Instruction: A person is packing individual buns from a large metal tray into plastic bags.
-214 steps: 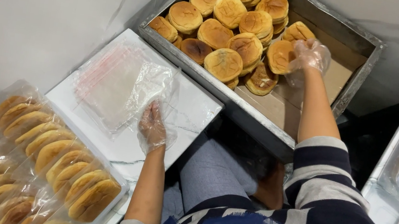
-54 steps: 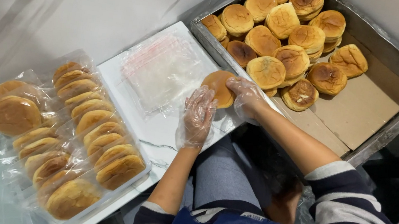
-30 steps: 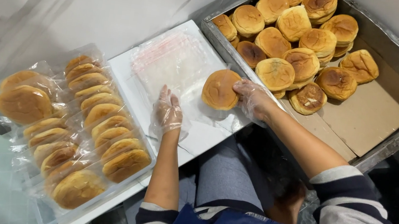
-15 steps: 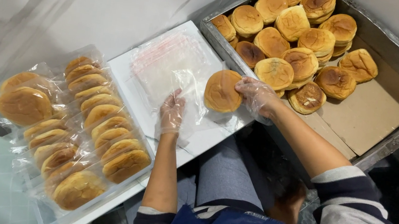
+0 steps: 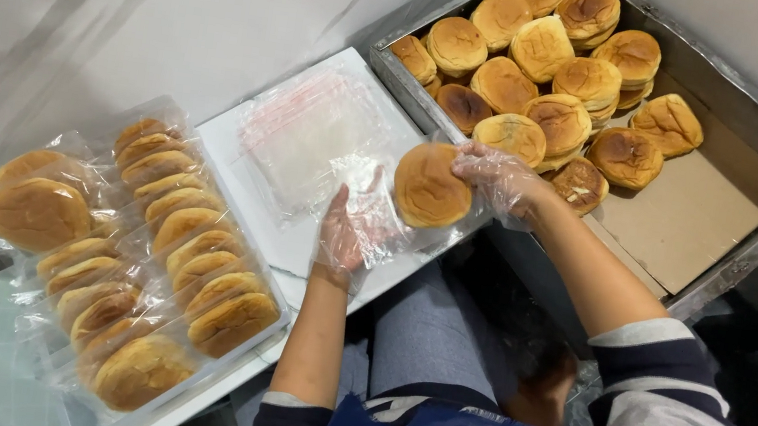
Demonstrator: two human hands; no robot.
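Bagging of buns part done.
We note the gloved right hand clamped on a round golden bun, the left hand gripping a clear plastic bag; bagged buns at 8 o'clock, loose buns fill the metal tray at 1 o'clock.

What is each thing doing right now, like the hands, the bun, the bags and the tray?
Right hand: gloved, gripping a bun.
Bun: held up, unwrapped.
Left hand: gloved, holding a clear bag.
Clear bag: held, not yet filled.
Bag stack: flat, empty.
Tray: partly full of bare buns.
Bagged buns: wrapped, lined up in rows.
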